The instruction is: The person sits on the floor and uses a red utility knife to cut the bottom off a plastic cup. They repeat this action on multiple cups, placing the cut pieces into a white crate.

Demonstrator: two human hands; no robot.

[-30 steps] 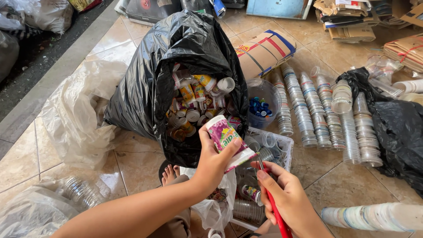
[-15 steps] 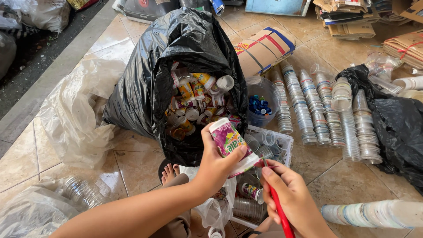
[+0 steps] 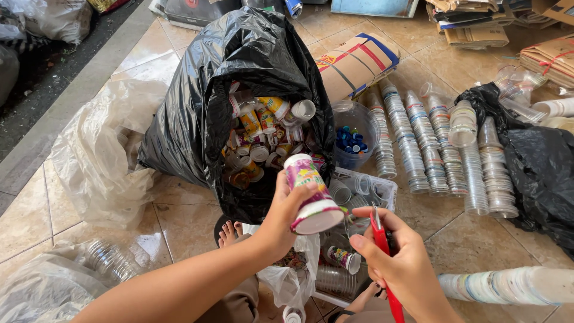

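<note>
My left hand grips a small plastic cup with a pink and green label, held on its side with the white base toward me. My right hand holds a red-handled cutter, its blade tip close to the cup's rim. Both hands hover above a clear plastic crate with loose cups in it. Behind them a black rubbish bag gapes open, full of similar labelled cups.
Rows of stacked clear cups lie on the tiled floor at right, beside another black bag. A tub of blue bottle caps, a folded cardboard box, clear plastic sacks at left, a cup stack near right.
My left hand has turned the cup so its white base faces me. My right hand has brought the red cutter up closer to the cup.
</note>
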